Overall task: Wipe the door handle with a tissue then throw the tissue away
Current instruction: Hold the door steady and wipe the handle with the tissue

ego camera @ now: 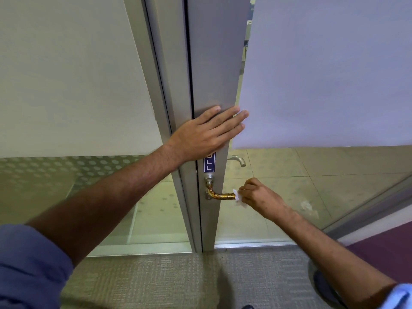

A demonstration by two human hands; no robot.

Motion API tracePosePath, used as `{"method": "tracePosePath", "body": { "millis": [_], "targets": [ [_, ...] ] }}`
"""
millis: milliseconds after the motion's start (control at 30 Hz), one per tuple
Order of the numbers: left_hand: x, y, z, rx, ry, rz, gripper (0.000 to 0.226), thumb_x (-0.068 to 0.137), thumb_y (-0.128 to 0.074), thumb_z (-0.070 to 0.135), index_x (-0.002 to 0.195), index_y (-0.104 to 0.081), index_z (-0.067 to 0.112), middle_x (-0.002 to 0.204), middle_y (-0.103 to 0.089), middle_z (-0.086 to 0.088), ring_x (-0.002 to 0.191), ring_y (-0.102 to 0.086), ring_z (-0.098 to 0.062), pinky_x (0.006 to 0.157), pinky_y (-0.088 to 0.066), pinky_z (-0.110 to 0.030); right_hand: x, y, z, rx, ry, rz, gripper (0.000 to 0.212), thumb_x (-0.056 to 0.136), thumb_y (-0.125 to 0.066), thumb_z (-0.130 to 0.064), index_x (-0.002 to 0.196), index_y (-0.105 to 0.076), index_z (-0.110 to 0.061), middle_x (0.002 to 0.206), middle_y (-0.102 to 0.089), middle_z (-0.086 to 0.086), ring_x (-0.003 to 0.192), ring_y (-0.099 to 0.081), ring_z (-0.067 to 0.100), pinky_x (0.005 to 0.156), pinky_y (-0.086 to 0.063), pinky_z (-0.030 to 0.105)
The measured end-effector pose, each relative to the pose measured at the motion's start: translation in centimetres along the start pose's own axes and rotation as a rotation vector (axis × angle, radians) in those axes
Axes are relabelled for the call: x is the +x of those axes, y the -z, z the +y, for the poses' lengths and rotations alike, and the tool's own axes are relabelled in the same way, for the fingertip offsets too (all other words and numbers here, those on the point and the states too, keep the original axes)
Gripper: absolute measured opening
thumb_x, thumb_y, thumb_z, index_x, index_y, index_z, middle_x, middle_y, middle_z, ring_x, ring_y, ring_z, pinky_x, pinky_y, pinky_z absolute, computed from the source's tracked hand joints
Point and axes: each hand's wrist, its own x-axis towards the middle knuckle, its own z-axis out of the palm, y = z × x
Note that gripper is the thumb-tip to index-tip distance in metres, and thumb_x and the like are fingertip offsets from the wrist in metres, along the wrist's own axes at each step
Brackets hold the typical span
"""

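A brass-coloured lever door handle (219,195) sticks out to the right from the grey metal door frame (214,74). My right hand (259,196) is closed around the handle's free end, pinching a small white tissue (238,197) against it. My left hand (206,134) lies flat on the door frame above the handle, fingers spread and holding nothing. It covers the top of a blue label (209,163) with white letters.
Frosted glass panels (323,74) flank the frame. A second silver handle (239,160) shows through the glass on the far side. Grey carpet (178,282) lies underfoot, and a dark round object (323,284) sits low at the right.
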Motion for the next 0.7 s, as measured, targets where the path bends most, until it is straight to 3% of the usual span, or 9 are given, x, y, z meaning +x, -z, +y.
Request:
{"method": "tracePosePath", "body": {
  "millis": [67, 233, 367, 500, 600, 700],
  "targets": [
    [-0.1, -0.1, 0.0, 0.01, -0.014, -0.006, 0.051, 0.112, -0.049, 0.029, 0.16, -0.052, 0.014, 0.168, -0.04, -0.01, 0.154, -0.039, -0.028, 0.124, -0.034, -0.044, 0.1, -0.5, -2.0, 0.005, -0.109, 0.013, 0.008, 0.092, -0.066, -0.018, 0.099, -0.07, -0.015, 0.095, -0.07, -0.001, 0.096, -0.05, 0.019, 0.077, -0.049, 0.032],
    [-0.3, -0.1, -0.1, 0.048, -0.057, -0.066, 0.061, 0.113, -0.039, 0.042, 0.168, -0.036, 0.014, 0.173, -0.03, -0.012, 0.158, -0.032, -0.031, 0.126, -0.027, -0.047, 2.1, -1.6, -7.1, 0.091, -0.325, 0.03, 0.026, 0.087, -0.069, -0.004, 0.112, -0.067, -0.009, 0.104, -0.071, 0.004, 0.1, -0.053, 0.02, 0.075, -0.048, 0.031],
    [-0.2, -0.2, -0.2, 0.039, -0.057, -0.087, 0.066, 0.112, -0.038, 0.047, 0.17, -0.031, 0.014, 0.174, -0.027, -0.012, 0.159, -0.03, -0.031, 0.127, -0.02, -0.048, 4.1, -1.9, -9.5, 0.153, -0.386, 0.018, 0.019, 0.084, -0.069, 0.0, 0.101, -0.066, -0.01, 0.091, -0.069, 0.006, 0.092, -0.054, 0.021, 0.06, -0.04, 0.029],
    [-0.3, -0.1, -0.1, 0.02, -0.063, -0.11, 0.07, 0.112, -0.036, 0.051, 0.171, -0.026, 0.015, 0.175, -0.023, -0.012, 0.16, -0.027, -0.032, 0.128, -0.017, -0.049, 6.1, -2.3, -10.7, 0.194, -0.438, 0.035, 0.032, 0.082, -0.063, 0.005, 0.11, -0.056, -0.008, 0.084, -0.065, 0.011, 0.079, -0.054, 0.026, 0.054, -0.043, 0.033],
    [-0.3, -0.2, -0.1, 0.021, -0.076, -0.136, 0.076, 0.11, -0.031, 0.057, 0.173, -0.017, 0.015, 0.176, -0.016, -0.012, 0.161, -0.022, -0.032, 0.128, -0.014, -0.05, 7.4, -2.2, -11.5, 0.205, -0.493, 0.067, 0.027, 0.084, -0.064, 0.005, 0.11, -0.059, -0.004, 0.088, -0.065, 0.013, 0.073, -0.058, 0.025, 0.057, -0.053, 0.034],
    [-0.3, -0.3, 0.0, 0.018, -0.09, -0.154, 0.082, 0.108, -0.026, 0.062, 0.173, -0.01, 0.016, 0.177, -0.01, -0.012, 0.162, -0.018, -0.033, 0.128, -0.015, -0.05, 7.8, -2.4, -11.9, 0.184, -0.485, 0.089, 0.033, 0.084, -0.064, 0.007, 0.116, -0.059, -0.002, 0.104, -0.064, 0.015, 0.091, -0.06, 0.027, 0.069, -0.054, 0.033]
  ]
}}
